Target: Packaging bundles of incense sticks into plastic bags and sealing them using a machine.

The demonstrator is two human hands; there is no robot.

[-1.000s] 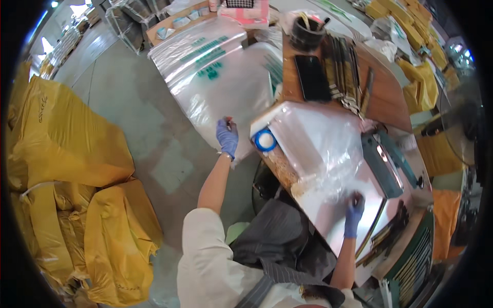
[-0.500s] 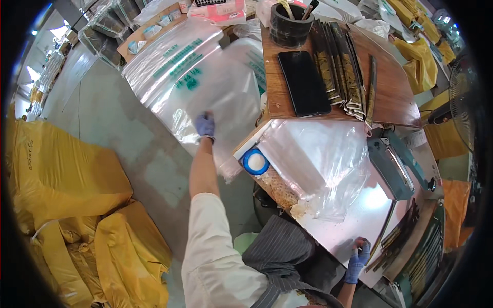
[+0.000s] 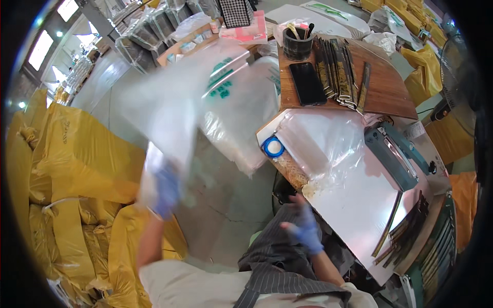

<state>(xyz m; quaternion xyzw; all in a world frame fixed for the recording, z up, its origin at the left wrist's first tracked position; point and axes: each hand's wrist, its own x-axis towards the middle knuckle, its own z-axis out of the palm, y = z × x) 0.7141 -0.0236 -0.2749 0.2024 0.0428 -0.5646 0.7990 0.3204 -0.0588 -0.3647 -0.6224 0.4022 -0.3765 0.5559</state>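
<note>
My left hand (image 3: 165, 190), in a blue glove with bare fingertips, grips a clear plastic bag (image 3: 169, 97). The bag billows up and away from it, smeared by motion. Beyond lies a stack of large clear bags (image 3: 236, 113) with green print. My right hand (image 3: 304, 226), gloved alike, is empty above my lap by the table's near edge, its fingers apart. On the white tabletop (image 3: 354, 210) are smaller clear bags (image 3: 318, 143) and a grey-green heat sealer (image 3: 393, 156). A long dark strip (image 3: 386, 226) lies near a row of similar dark strips (image 3: 405, 231).
A raised wooden board (image 3: 380, 66) carries a black phone (image 3: 308, 84), a dark pen cup (image 3: 298, 46) and several gold-patterned dark strips (image 3: 336, 72). A blue tape roll (image 3: 273, 147) sits at the table corner. Yellow wrapped bundles (image 3: 92, 154) are piled at left; a fan (image 3: 457, 87) stands right.
My left hand has pulled a bag off the stack, back toward me and to the left. My right hand has left the table's right side and moved left over my lap.
</note>
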